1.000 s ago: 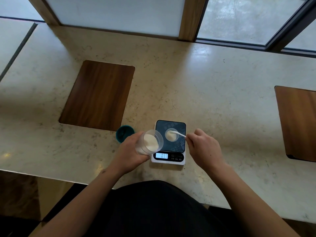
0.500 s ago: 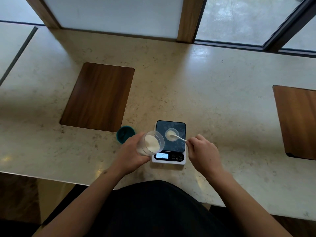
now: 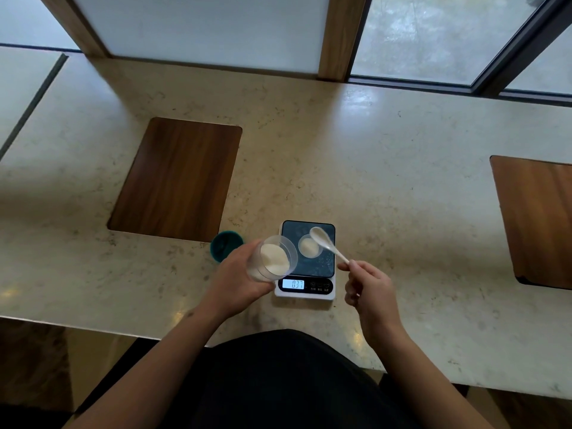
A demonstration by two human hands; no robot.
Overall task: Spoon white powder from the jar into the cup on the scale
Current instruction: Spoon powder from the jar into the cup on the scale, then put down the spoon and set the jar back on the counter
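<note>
Nearest, left hand [image 3: 236, 275] wrapped around clear jar [image 3: 272, 258], fingers clamped on its wall, mouth tilted toward the camera with white powder [image 3: 274, 258] inside. At 3 o'clock of it, right hand [image 3: 368, 286] with fingers pinching the white spoon [image 3: 325, 243] handle, bowl raised over cup [image 3: 309, 246]. Cup on scale [image 3: 306, 261], display lit. Teal lid [image 3: 224, 244] at 9 o'clock of scale on desk [image 3: 387, 181]. Farther, wooden inlay [image 3: 176, 178] at 10 o'clock.

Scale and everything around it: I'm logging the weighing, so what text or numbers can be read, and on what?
"037" on the lit display of the scale; any decimal point is too blurred to tell.
Small button labels beside the display: too small to read.
Nothing else bears readable text.
</note>
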